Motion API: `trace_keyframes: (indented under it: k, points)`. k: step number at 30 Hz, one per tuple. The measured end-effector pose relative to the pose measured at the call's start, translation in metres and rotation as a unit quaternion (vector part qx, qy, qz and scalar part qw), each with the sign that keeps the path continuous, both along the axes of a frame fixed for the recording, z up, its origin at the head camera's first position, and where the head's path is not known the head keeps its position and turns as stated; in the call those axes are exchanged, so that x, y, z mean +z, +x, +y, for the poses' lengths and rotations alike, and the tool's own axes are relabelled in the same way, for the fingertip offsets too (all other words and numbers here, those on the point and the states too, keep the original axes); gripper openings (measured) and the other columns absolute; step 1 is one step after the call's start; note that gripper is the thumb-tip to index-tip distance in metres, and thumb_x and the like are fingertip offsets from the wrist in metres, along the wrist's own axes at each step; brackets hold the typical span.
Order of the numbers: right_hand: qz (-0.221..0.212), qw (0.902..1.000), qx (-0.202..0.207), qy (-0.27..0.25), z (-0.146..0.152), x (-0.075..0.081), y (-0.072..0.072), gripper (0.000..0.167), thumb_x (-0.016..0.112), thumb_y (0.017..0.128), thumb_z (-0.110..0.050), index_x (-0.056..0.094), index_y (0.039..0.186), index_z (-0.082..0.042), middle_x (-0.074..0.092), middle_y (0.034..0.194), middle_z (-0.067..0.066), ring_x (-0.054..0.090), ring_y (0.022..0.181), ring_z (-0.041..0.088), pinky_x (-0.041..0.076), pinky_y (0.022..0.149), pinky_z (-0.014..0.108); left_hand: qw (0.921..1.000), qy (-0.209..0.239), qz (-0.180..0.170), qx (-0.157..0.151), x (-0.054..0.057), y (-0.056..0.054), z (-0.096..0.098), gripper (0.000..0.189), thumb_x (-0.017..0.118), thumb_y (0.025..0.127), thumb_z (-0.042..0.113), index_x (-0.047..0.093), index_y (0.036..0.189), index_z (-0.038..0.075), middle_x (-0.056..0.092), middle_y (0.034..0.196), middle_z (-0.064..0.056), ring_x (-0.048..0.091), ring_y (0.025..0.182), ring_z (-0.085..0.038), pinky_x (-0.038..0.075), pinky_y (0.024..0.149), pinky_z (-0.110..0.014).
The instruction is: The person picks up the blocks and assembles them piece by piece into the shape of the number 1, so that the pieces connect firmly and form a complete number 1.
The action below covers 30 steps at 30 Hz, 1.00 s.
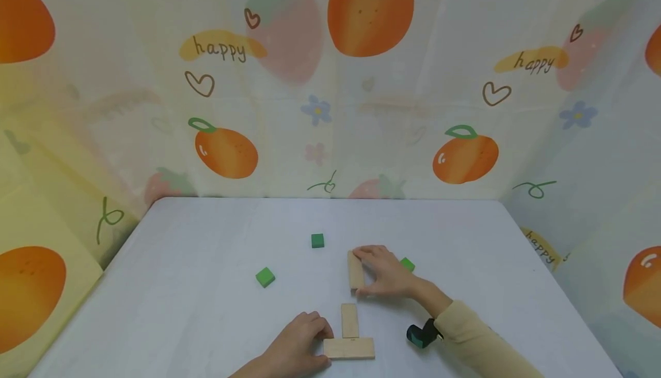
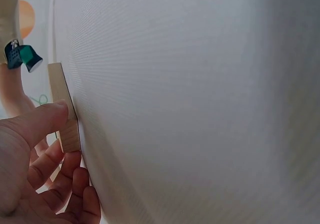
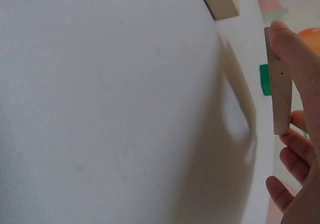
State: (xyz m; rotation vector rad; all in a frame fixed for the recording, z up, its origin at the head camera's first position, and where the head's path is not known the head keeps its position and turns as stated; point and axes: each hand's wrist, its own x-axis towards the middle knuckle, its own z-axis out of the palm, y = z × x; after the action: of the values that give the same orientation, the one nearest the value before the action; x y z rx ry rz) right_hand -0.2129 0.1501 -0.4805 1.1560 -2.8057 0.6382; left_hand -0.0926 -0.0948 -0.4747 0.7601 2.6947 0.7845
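Note:
My left hand (image 1: 299, 341) pinches the left end of a plain wooden block (image 1: 349, 349) lying crosswise on the white table. Thumb and fingers lie on opposite sides of this block (image 2: 70, 134) in the left wrist view. A second wooden block (image 1: 349, 320) lies lengthwise, its near end against the crosswise one. Farther back, my right hand (image 1: 387, 272) holds a third wooden block (image 1: 355, 272) by its two ends, thumb at the near end. In the right wrist view that block (image 3: 281, 84) appears raised off the table, its shadow apart from it.
Green cubes stand on the white table (image 1: 196, 252): one (image 1: 317, 241) at the back, one (image 1: 265, 277) to the left, and one (image 1: 407, 264) partly hidden behind my right hand. A dark wrist device (image 1: 422, 335) hangs by the right sleeve. A fruit-printed cloth (image 1: 361, 137) surrounds the table.

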Motion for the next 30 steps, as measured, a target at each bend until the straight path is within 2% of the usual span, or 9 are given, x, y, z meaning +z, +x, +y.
trace_keyframes:
  k: [7, 13, 20, 30]
  points:
    - [-0.014, 0.9998, -0.003, 0.015, -0.005, -0.002, 0.006, 0.086, 0.071, 0.070, -0.055, 0.043, 0.135, -0.006, 0.046, 0.133, 0.010, 0.040, 0.123, 0.029, 0.035, 0.098, 0.049, 1.0000, 0.004, 0.001, -0.002, 0.000, 0.001, 0.000, 0.030, 0.080, 0.066, 0.026, 0.062, 0.090, 0.024, 0.049, 0.082, 0.019, 0.040, 0.076, 0.001, 0.043, 0.070, -0.020]
    - [-0.010, 0.9997, 0.001, 0.024, -0.008, -0.002, 0.010, 0.085, 0.070, 0.072, -0.055, 0.042, 0.135, -0.006, 0.047, 0.133, 0.010, 0.040, 0.123, 0.027, 0.035, 0.098, 0.047, 1.0000, 0.006, 0.002, -0.002, 0.000, 0.001, 0.001, 0.030, 0.080, 0.066, 0.025, 0.062, 0.090, 0.023, 0.049, 0.082, 0.019, 0.040, 0.076, 0.001, 0.043, 0.070, -0.020]
    - [-0.030, 0.9993, 0.002, 0.021, -0.012, 0.002, 0.015, 0.083, 0.071, 0.072, -0.052, 0.042, 0.136, -0.007, 0.046, 0.133, 0.010, 0.039, 0.123, 0.027, 0.035, 0.098, 0.048, 1.0000, 0.008, 0.004, -0.003, 0.001, 0.001, 0.000, 0.030, 0.080, 0.066, 0.025, 0.062, 0.090, 0.023, 0.050, 0.083, 0.018, 0.041, 0.076, 0.001, 0.043, 0.069, -0.020]
    - [-0.031, 0.9990, 0.001, 0.032, -0.017, 0.000, 0.016, 0.083, 0.067, 0.073, -0.056, 0.042, 0.136, -0.009, 0.045, 0.133, 0.008, 0.039, 0.123, 0.025, 0.036, 0.096, 0.048, 1.0000, 0.007, 0.002, -0.001, 0.000, 0.001, 0.000, 0.030, 0.079, 0.067, 0.026, 0.061, 0.091, 0.023, 0.049, 0.084, 0.019, 0.039, 0.076, 0.001, 0.042, 0.069, -0.019]
